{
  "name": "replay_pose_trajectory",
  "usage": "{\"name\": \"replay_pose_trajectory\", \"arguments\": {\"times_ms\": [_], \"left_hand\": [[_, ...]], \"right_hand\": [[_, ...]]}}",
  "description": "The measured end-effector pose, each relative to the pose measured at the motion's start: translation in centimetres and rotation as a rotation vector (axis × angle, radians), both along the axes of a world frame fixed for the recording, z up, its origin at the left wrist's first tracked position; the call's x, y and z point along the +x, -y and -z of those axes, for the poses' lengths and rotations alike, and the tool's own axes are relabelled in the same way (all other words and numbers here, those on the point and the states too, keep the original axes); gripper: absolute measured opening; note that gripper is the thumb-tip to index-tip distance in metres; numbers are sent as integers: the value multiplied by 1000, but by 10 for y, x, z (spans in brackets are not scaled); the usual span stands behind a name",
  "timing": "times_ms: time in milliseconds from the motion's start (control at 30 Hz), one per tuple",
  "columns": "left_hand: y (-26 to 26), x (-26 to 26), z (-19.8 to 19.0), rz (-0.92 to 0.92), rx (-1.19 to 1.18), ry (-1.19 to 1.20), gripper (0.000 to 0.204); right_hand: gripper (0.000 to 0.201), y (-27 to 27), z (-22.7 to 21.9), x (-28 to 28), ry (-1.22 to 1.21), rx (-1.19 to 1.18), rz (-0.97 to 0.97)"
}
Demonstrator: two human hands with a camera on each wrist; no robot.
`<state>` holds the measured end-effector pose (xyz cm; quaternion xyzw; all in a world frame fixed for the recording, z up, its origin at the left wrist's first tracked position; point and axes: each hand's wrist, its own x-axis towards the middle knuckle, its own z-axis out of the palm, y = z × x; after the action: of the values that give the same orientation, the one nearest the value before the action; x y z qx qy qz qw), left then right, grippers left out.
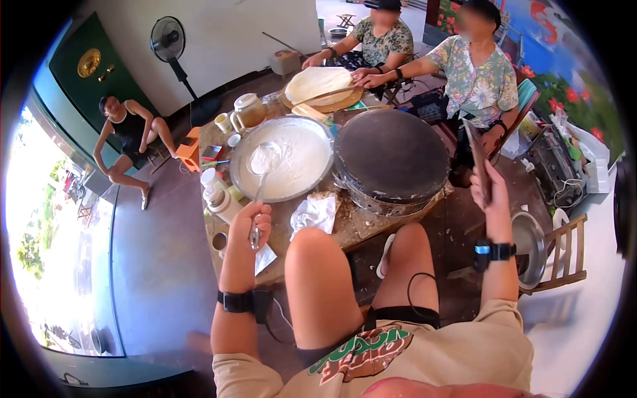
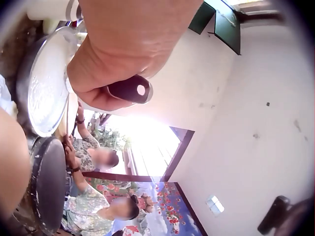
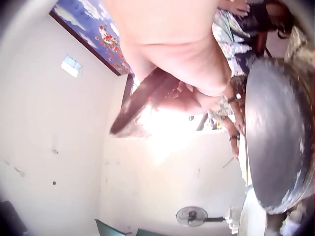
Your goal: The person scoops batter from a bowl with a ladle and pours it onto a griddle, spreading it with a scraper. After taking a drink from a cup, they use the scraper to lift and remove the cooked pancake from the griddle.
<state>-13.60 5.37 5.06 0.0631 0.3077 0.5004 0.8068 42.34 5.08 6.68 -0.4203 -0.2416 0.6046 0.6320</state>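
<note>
My left hand (image 1: 255, 223) grips the handle of a metal ladle (image 1: 265, 159), whose bowl holds pale batter above a wide metal basin (image 1: 290, 198) of batter. In the left wrist view, the dark end of the ladle handle (image 2: 127, 90) sticks out from the curled fingers. My right hand (image 1: 492, 191) is raised to the right of a round black griddle (image 1: 391, 154) and holds a flat wooden scraper (image 1: 478, 156) by one edge. The right wrist view shows the scraper's other edge angled away from the palm, over bright glare. Nothing lies on the griddle's dark surface.
Stacked thin pancakes (image 1: 322, 83) lie on a round board at the table's far side, beside two seated people. A glass jug (image 1: 249, 111), cups and white bottles (image 1: 219, 192) crowd the left. Crumpled white cloth (image 1: 315, 213) lies in front. A wooden chair (image 1: 564, 255) stands right.
</note>
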Motion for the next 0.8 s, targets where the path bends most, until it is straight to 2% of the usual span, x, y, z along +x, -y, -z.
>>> {"name": "replay_pose_trajectory", "arguments": {"times_ms": [133,200,267,400,433,467,500,533,600,667,733,800], "left_hand": [[-13,34,13,-26,-5,244,8],[-20,50,19,-51,5,170,8],[-19,70,13,-110,-14,91,8],[-20,80,2,-119,-7,-204,15],[-22,72,-5,32,-54,-27,16],[-25,63,-9,72,-45,-40,15],[-27,56,-14,110,-37,-55,15],[-30,54,-18,145,-28,-69,15],[-29,63,-46,-50,-26,-389,14],[-33,65,-68,-47,32,-520,14],[-49,57,-88,163,128,-461,13],[-60,67,-110,240,185,-501,10]], "right_hand": [[33,63,-9,36,8,-51,153],[35,86,5,35,1,-136,252],[38,100,30,26,-73,-179,242],[29,115,93,6,-496,-147,83],[26,115,107,-1,-551,-167,106],[22,113,122,-5,-608,-186,130],[18,113,130,-11,-619,-85,41],[14,111,136,-15,-608,-131,143],[20,100,139,-18,-527,-110,183],[22,87,118,-24,-383,-47,253],[29,75,102,-19,-226,-4,287],[31,60,96,-11,-72,71,296]]}}
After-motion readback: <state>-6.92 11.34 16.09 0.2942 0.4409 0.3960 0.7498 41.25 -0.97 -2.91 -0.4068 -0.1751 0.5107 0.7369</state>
